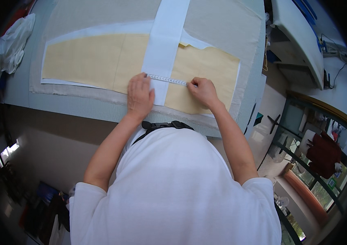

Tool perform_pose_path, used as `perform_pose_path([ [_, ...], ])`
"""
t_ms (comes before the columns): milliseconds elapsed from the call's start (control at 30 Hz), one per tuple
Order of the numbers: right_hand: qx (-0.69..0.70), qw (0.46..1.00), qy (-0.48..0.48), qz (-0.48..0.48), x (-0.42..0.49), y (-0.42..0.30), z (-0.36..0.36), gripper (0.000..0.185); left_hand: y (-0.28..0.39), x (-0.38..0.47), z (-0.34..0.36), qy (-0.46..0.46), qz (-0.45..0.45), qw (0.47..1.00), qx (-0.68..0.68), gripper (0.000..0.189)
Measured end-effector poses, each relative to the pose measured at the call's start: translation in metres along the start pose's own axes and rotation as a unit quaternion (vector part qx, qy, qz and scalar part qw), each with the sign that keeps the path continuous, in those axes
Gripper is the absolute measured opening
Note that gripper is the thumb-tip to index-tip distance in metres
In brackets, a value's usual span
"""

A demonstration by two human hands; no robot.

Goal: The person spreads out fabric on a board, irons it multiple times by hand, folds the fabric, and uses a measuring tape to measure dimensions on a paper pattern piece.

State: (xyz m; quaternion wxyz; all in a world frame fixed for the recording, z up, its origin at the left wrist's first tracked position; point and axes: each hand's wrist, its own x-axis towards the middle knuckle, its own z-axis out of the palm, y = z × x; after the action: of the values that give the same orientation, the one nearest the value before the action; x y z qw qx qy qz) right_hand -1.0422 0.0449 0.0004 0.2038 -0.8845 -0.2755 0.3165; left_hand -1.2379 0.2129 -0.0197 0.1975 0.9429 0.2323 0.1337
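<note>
A white measuring tape (166, 79) is stretched between my hands across a gap between two yellow pattern-shaped pieces. My left hand (140, 95) lies flat at the tape's left end, on the right edge of the long yellow piece (84, 59). The fingers and thumb of my right hand (202, 92) pinch the tape's other end over the shorter yellow piece (208, 64). A white strip (167, 36) runs away from me under the tape, and white material shows around the yellow pieces. Beneath lies greyish cloth (222, 21).
The pale blue-green covered table (60, 102) has its near edge at my waist. A crumpled white plastic bag (11, 46) is at the far left. Beyond the table's right side stands a white surface (299, 36) with cables near it.
</note>
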Motion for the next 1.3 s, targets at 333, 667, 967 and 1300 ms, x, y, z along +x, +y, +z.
perform_pose_path([
  [333,0.386,0.914,0.004,0.125,-0.067,0.021,-0.019,0.026,0.012,0.055,-0.007,-0.091,-0.318,0.944,0.006,0.024],
  [667,0.619,0.775,-0.028,0.127,-0.119,0.002,-0.042,0.020,-0.081,0.304,0.003,-0.021,-0.159,0.987,-0.006,0.021],
  [967,0.768,0.618,0.166,-0.007,-0.138,-0.032,-0.055,0.012,0.144,0.161,-0.030,-0.414,0.051,0.707,-0.572,0.043],
  [1300,0.647,0.680,0.324,0.118,-0.159,0.080,-0.029,0.015,0.142,0.065,-0.020,-0.545,-0.026,0.764,-0.343,0.018],
])
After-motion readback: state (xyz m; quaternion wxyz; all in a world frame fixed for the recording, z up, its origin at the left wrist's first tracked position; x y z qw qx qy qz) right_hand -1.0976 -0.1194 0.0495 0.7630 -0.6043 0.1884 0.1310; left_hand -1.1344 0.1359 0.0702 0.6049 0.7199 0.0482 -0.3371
